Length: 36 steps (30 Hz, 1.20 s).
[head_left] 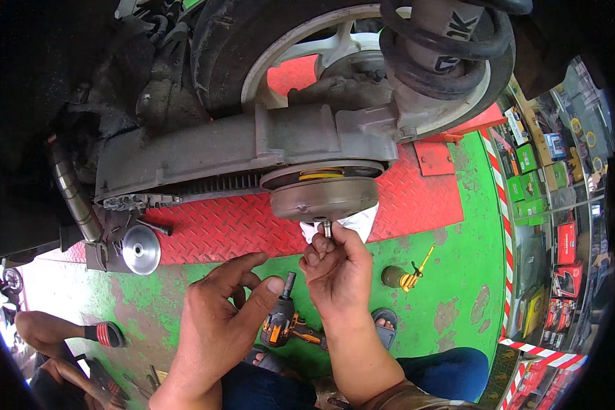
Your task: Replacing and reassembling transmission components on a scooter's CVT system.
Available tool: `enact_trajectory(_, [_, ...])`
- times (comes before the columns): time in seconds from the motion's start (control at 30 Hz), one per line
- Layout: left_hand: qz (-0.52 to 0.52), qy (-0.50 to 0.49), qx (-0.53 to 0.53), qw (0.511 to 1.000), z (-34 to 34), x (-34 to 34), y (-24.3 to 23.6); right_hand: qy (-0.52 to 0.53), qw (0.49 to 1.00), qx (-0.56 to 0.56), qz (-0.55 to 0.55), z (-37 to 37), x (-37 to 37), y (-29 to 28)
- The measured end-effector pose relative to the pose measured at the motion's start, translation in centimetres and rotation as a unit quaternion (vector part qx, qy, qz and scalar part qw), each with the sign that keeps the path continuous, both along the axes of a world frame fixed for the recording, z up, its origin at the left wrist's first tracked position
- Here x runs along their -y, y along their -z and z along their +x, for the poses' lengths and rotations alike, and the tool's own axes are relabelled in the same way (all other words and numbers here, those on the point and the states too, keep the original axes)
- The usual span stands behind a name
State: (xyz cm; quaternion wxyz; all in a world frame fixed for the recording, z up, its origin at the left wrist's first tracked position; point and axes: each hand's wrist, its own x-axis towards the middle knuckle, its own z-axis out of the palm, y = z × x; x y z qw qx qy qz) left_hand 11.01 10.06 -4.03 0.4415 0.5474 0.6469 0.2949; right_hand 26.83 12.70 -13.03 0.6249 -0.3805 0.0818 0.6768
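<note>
My right hand [338, 273] is raised to the underside of a round metal clutch bell [324, 199]. Its thumb and fingers close on a small silvery cylindrical metal piece [328, 229] at the bell's center; whether this is a nut or the shaft end I cannot tell. To the left, my left hand [229, 307] hangs in the air with thumb and fingers apart, holding nothing. Just beyond its thumb, an orange and black impact wrench [278, 326] with a socket on its nose shows low between my hands. A toothed drive belt [229, 184] runs along the grey engine case [212, 147].
A shiny pulley disc [141, 250] and loose parts lie at the left of the red tread-plate platform [215, 232]. A can [392, 276] with a yellow-handled brush stands on the green floor. A glass display case [547, 205] lines the right. Another person's leg [51, 328] shows lower left.
</note>
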Motion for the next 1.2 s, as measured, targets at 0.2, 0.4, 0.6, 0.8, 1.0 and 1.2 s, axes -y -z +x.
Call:
enact_trajectory(0.2, [0.002, 0.001, -0.009, 1.0, 0.4, 0.3, 0.1, 0.002, 1.0, -0.016, 0.027, 0.6, 0.2, 0.4])
enact_trajectory(0.4, [0.016, -0.005, -0.022, 1.0, 0.7, 1.1, -0.8, -0.089, 0.981, -0.154, 0.074, 0.8, 0.1, -0.3])
enact_trajectory(0.6, [0.007, -0.015, -0.026, 1.0, 1.5, 1.7, -1.3, -0.086, 0.979, -0.168, 0.081, 1.0, 0.2, 0.0])
enact_trajectory(0.8, [0.014, -0.021, -0.039, 0.999, 1.7, 2.7, -1.5, -0.043, 0.997, -0.029, 0.053, 0.5, 0.2, 0.0])
enact_trajectory(1.0, [-0.019, -0.013, -0.048, 0.999, 2.6, 2.7, -2.1, 0.01, 0.958, 0.278, 0.071, -0.1, 0.5, -0.2])
enact_trajectory(1.2, [-0.008, -0.001, -0.074, 0.997, 2.7, 2.7, -0.8, -0.085, 0.988, -0.096, 0.082, 1.4, 0.6, 0.2])
